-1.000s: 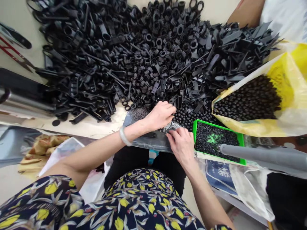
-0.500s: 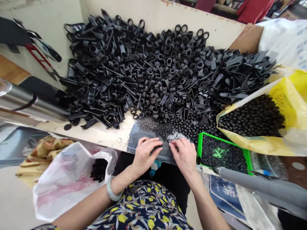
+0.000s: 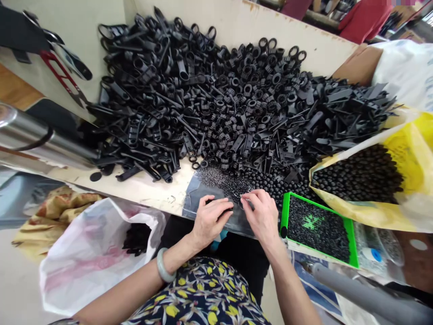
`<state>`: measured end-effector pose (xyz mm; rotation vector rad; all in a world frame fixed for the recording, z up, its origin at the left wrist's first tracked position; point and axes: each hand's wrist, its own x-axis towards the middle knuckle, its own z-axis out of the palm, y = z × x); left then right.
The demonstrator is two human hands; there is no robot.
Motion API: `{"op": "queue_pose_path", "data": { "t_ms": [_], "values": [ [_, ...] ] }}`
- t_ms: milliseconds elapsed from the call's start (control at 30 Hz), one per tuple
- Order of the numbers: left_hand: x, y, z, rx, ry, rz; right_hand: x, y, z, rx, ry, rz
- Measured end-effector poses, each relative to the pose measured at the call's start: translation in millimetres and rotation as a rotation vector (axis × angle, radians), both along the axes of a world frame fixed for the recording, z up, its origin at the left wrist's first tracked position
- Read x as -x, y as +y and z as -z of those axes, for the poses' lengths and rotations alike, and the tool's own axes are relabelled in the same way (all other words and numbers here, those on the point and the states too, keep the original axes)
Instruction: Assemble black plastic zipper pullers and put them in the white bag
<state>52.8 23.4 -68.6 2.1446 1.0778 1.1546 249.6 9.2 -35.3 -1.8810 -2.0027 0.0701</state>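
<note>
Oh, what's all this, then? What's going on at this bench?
A person is working bare-handed over a grey sheet. The left hand seems to hold a small dark piece; whether the right hand, close beside it, holds anything is unclear. Beyond lies a heap of black parts, with a green tray to the right.

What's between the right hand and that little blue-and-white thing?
In the head view, a green tray of little black bits lies between them.

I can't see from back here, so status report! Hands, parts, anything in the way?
Left hand at grey mat, right hand by small dark parts; grips unclear. Black parts heaped beyond. Green tray beside, seemingly not blocking.
</note>
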Motion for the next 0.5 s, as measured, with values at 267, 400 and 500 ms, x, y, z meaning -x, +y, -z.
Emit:
{"op": "queue_pose_path", "data": {
  "t_ms": [267, 400, 500],
  "values": [
    [0, 0, -1.0, 0.040, -0.016, -0.003, 2, 0, -2.7, 0.014, 0.081, -0.044],
    [2, 1, -0.7, 0.077, -0.012, -0.003, 0, 0, -4.2, -0.005, 0.087, -0.033],
    [3, 1, -0.9, 0.107, 0.007, -0.001, -7, -13, -5.3, 0.011, 0.113, 0.001]
  ]
}}
